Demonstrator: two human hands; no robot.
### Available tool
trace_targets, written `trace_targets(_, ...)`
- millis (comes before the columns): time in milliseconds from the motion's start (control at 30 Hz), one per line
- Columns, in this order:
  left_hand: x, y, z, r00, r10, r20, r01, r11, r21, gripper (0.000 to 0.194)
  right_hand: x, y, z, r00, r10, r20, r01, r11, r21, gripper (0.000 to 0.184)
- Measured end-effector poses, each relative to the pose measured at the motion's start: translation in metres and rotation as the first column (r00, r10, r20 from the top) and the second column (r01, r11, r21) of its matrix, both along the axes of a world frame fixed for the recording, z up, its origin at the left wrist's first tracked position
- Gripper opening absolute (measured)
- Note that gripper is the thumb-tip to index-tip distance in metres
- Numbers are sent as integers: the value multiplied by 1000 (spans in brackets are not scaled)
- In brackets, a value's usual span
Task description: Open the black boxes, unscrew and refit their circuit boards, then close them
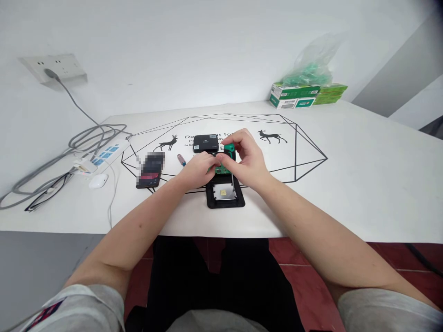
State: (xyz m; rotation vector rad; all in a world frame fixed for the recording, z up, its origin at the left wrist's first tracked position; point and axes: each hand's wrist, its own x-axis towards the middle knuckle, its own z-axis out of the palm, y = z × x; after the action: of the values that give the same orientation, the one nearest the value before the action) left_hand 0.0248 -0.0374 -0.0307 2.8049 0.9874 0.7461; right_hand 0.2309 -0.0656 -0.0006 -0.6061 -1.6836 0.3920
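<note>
My right hand (pixel 247 159) is closed round the green and black handle of a screwdriver (pixel 229 148), whose thin shaft points down toward the near end of an opened black case (pixel 225 204). My left hand (pixel 198 169) is closed, its fingers pinched at a green circuit board (pixel 222 170); its fingertips are partly hidden, close to my right thumb. In the near part of the case lies a silver metal plate (pixel 224 192) with a small yellowish square. Just beyond my hands sits a flat black box or lid (pixel 205 143) with small labels.
To the left lie a small screwdriver (pixel 181 160), a phone (pixel 150 170) with a blurred screen, a white earbud case (pixel 98 181), glasses (pixel 48 192) and a power strip (pixel 107 157) with coiled grey cable. Green and white boxes (pixel 294 96) under a plastic bag (pixel 313 64) stand against the wall.
</note>
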Motion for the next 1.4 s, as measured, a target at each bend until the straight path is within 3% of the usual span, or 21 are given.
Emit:
trace_targets(300, -2, 1, -2, 1000, -4, 18, 4, 1000, -8, 24, 3, -1, 0, 988, 127, -89, -129, 991, -21, 31)
trace_targets(600, -2, 0, -2, 1000, -3, 17, 3, 1000, 2, 25, -3, -5, 4, 945, 147, -291, -179, 980, -85, 39)
trace_targets(700, -2, 0, -2, 1000, -14, 17, 14, 1000, 18, 25, -4, -7, 1, 958, 73, -278, -92, 994, -56, 40)
trace_targets(800, -2, 1, -3, 1000, -9, 6, 9, 1000, 27, 25, -2, -7, -3, 964, 34, -262, -21, 998, 51, 29)
trace_targets(1000, -2, 0, -4, 1000, -6, -1, 6, 999, 40, 24, 5, -1, -2, 989, 75, -126, -48, 977, 210, 22)
trace_targets(1233, -4, 2, -5, 1000, -8, 4, 8, 999, 46, 24, 13, 0, 6, 985, 174, -5, -171, 974, 150, 31)
trace_targets(1400, -4, 2, -5, 1000, -26, 0, 26, 998, 51, 24, 14, 7, 6, 977, 213, -28, -211, 975, 75, 11)
